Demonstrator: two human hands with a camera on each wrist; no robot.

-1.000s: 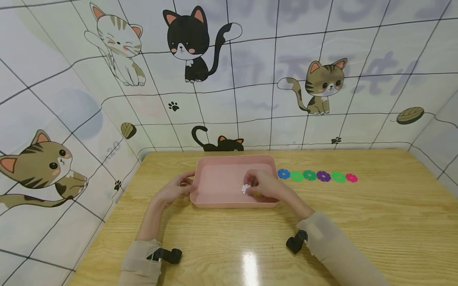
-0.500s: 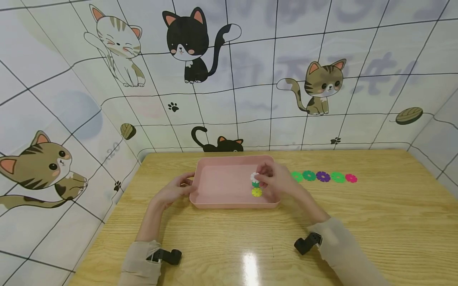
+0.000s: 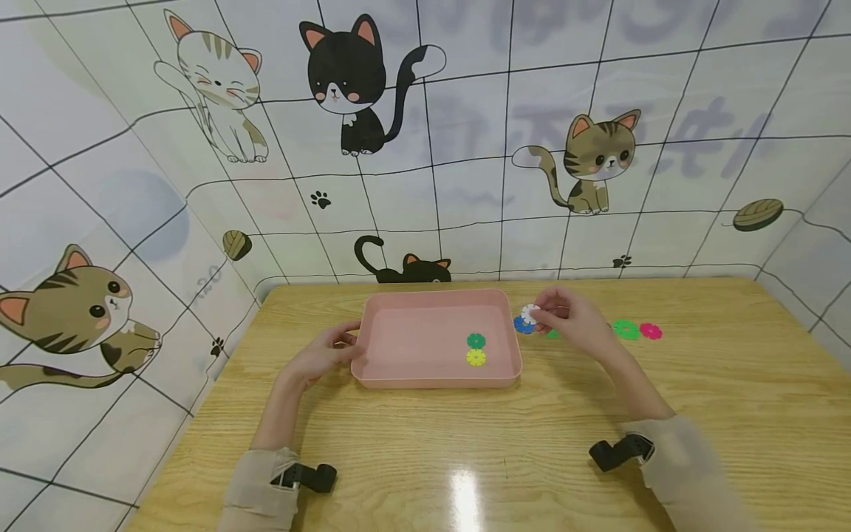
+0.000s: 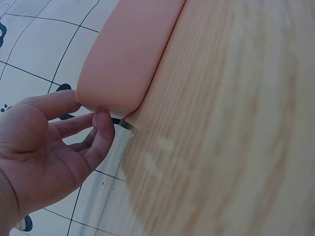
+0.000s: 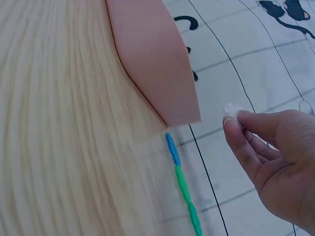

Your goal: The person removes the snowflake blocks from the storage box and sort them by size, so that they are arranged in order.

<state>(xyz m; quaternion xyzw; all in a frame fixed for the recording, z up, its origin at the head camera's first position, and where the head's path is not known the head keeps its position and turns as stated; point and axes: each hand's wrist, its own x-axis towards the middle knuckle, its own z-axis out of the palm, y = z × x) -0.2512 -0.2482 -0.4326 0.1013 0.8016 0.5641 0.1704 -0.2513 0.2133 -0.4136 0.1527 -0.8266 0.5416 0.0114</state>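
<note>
My left hand [image 3: 322,357] grips the left end of a pink tray [image 3: 435,383], thumb at the rim and other fingers curled against the outer wall in the left wrist view. Between thumb and fingers, my right hand [image 3: 575,321] pinches a white notched plastic disc [image 3: 530,314], held up over a blue notched disc [image 3: 522,326] just right of the tray. In the right wrist view the white disc [image 5: 232,108] shows at the fingertips, apart from the table. Inside the tray lie a green disc [image 3: 476,340] and a yellow disc [image 3: 476,357].
To the right of the tray, a row of discs runs along the wooden table [image 3: 425,436], ending in a light green disc [image 3: 626,329] and a pink disc [image 3: 651,331]. My right hand covers its middle. Behind stands a wall covering [image 3: 465,192] printed with cats.
My right hand has lifted the white disc from inside the tray and carried it right, past the tray's right wall, to above the blue disc. The left hand keeps its place on the tray.
</note>
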